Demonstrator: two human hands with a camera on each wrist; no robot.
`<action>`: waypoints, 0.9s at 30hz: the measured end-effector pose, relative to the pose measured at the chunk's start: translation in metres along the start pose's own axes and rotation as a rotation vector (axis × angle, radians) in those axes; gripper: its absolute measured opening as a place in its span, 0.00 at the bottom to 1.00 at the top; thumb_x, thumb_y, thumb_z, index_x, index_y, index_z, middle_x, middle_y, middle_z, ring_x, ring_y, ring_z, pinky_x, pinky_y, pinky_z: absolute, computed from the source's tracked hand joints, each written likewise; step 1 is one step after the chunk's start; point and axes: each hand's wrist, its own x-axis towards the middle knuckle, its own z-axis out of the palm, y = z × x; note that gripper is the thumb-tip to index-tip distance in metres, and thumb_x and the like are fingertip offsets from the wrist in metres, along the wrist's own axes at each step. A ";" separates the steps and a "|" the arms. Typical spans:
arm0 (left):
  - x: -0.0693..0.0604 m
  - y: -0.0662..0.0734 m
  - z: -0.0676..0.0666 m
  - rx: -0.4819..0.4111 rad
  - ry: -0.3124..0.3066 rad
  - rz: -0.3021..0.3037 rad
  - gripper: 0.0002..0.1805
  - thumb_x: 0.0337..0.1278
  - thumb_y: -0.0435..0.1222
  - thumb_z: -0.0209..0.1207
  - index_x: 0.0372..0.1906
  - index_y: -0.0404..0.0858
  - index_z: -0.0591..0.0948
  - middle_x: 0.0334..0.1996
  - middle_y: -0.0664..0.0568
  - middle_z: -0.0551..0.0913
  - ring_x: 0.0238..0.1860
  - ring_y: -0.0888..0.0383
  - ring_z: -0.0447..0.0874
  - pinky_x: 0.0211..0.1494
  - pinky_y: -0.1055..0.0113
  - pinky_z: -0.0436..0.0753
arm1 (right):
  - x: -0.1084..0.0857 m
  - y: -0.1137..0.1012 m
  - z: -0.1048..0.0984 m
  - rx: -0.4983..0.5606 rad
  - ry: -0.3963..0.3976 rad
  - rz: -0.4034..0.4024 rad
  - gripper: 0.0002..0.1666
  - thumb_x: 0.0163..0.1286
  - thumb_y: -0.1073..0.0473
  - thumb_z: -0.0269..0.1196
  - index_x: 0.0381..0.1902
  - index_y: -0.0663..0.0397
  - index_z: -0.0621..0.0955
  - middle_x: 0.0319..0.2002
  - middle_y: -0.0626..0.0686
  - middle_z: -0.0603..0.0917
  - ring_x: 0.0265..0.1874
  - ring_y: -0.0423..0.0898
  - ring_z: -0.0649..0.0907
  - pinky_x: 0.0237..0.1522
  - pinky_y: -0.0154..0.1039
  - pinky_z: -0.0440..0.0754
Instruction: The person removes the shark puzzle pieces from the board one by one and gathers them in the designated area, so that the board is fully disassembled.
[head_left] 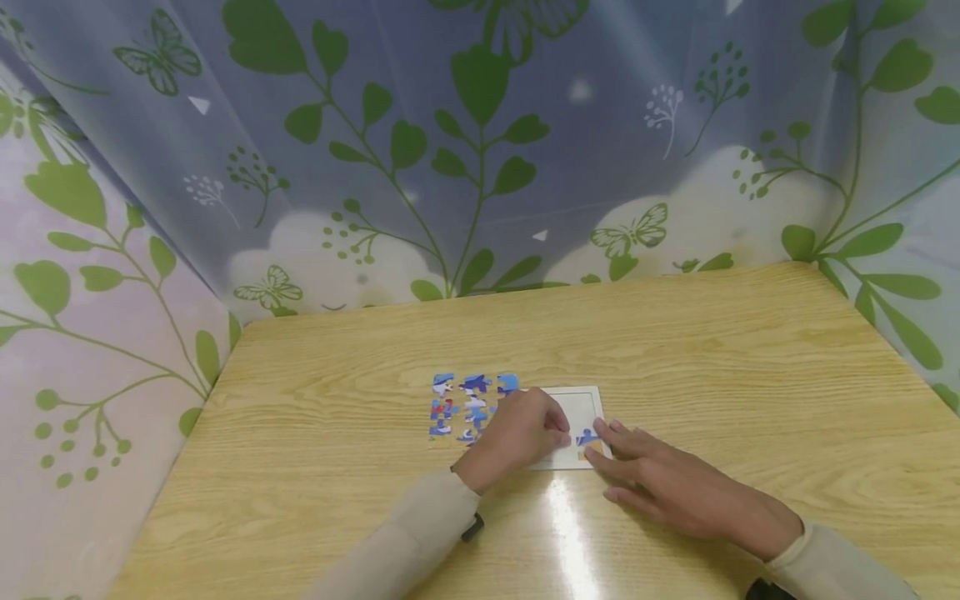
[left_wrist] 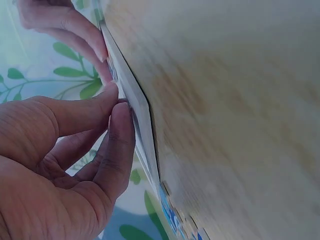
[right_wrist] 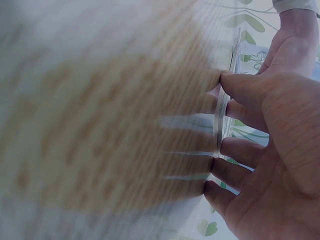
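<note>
My left hand (head_left: 522,429) is over the white puzzle tray (head_left: 577,402). Its thumb and forefinger pinch a small thin puzzle piece (left_wrist: 123,101), mostly hidden by the fingertips. One blue-and-orange corner piece (head_left: 589,451) lies in the tray's lower right corner. My right hand (head_left: 675,483) rests at the tray's right edge with fingers extended, the fingertips beside that corner piece. In the right wrist view, the right thumb and fingers (right_wrist: 235,172) touch the tray's edge and the tabletop.
Several loose puzzle pieces (head_left: 442,408) lie in rows left of the tray, some hidden behind my left hand and forearm. The wooden table (head_left: 315,467) meets a leaf-patterned curtain (head_left: 420,167) at the back and sides.
</note>
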 end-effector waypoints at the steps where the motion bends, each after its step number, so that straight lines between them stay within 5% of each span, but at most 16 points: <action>1: 0.000 0.001 0.001 -0.001 -0.002 0.007 0.03 0.55 0.32 0.72 0.33 0.38 0.89 0.28 0.56 0.86 0.28 0.66 0.79 0.35 0.74 0.78 | 0.000 0.000 0.000 -0.003 0.001 -0.001 0.29 0.77 0.53 0.60 0.69 0.61 0.73 0.73 0.69 0.63 0.70 0.68 0.67 0.64 0.63 0.69; 12: 0.004 0.009 0.009 0.022 -0.001 0.035 0.03 0.53 0.33 0.73 0.30 0.39 0.89 0.23 0.59 0.84 0.23 0.68 0.77 0.31 0.76 0.76 | 0.000 0.000 0.000 -0.006 -0.013 0.012 0.29 0.77 0.52 0.60 0.69 0.61 0.73 0.73 0.69 0.62 0.70 0.68 0.67 0.64 0.63 0.70; 27: 0.003 0.010 0.008 -0.029 -0.013 -0.001 0.03 0.55 0.32 0.72 0.30 0.39 0.88 0.24 0.58 0.83 0.24 0.66 0.77 0.32 0.74 0.77 | 0.000 0.000 0.000 0.002 -0.021 0.010 0.29 0.78 0.53 0.59 0.70 0.61 0.73 0.74 0.70 0.61 0.70 0.69 0.66 0.64 0.63 0.69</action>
